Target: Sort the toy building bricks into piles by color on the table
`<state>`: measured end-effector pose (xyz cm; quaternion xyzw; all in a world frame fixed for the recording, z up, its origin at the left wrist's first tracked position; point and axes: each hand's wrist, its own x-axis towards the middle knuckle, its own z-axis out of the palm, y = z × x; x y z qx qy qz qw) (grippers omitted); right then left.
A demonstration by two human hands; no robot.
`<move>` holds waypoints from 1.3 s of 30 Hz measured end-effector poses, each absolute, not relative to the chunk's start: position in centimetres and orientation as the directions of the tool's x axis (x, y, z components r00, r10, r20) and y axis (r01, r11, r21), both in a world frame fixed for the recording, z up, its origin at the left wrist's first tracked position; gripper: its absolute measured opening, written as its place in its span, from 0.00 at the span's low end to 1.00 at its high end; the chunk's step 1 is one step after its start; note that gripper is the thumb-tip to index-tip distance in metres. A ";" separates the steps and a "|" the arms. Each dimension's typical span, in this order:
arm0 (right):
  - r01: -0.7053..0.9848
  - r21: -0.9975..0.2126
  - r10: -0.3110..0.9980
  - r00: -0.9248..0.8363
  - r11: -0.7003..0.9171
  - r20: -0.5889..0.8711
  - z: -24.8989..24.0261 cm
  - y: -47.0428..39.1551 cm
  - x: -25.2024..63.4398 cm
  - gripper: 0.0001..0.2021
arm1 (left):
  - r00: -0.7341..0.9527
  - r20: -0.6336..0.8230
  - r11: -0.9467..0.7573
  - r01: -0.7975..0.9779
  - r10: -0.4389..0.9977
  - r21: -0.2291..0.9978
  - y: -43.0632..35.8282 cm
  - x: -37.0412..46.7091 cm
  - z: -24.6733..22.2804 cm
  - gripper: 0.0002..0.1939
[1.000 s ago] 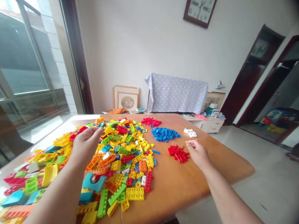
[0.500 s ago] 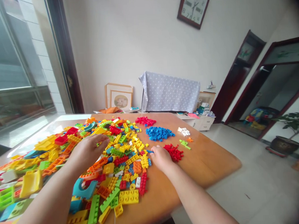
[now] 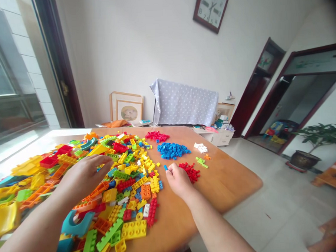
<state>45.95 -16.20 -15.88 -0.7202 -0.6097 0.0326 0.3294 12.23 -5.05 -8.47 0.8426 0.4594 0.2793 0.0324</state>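
Observation:
Between the thumb and forefinger of my right hand (image 3: 179, 180) is a small blue brick (image 3: 165, 167), held just right of the big mixed pile. My left hand (image 3: 88, 173) hovers over the mixed bricks (image 3: 135, 229), its fingers apart and nothing seen in them. A heap of small blue bricks (image 3: 173, 150) lies beyond my right hand. Red bricks (image 3: 189, 172) are heaped right beside that hand, partly behind it. Farther back sits another heap of pinkish-red bricks (image 3: 157, 136).
White bricks (image 3: 200, 147), a few green pieces (image 3: 201, 162) and an orange piece (image 3: 207, 157) lie toward the right of the wooden table (image 3: 228, 182). A low white cabinet (image 3: 220, 138) stands behind, with a cloth-covered object (image 3: 186, 103) beside it.
The view has turned slightly right. My right hand has lifted the blue brick a little away from the pile's edge. My left hand remains over the pile, fingers slightly more spread.

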 end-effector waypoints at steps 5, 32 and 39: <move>0.800 -0.600 0.907 0.265 -0.017 0.328 -16.6 -16.2 47.0 0.05 | 0.440 0.415 -0.579 0.754 0.796 0.312 -5.3 12.3 -8.3 0.21; 0.804 -0.553 0.966 -0.100 0.220 0.238 -12.3 -17.4 42.0 0.10 | 0.708 0.246 -0.749 0.626 0.662 0.217 -5.6 13.0 -9.9 0.25; 0.861 -0.431 0.963 -0.250 0.269 0.100 -9.7 -17.1 39.5 0.12 | 0.666 0.331 -0.736 0.656 0.668 0.166 -5.2 12.5 -10.3 0.20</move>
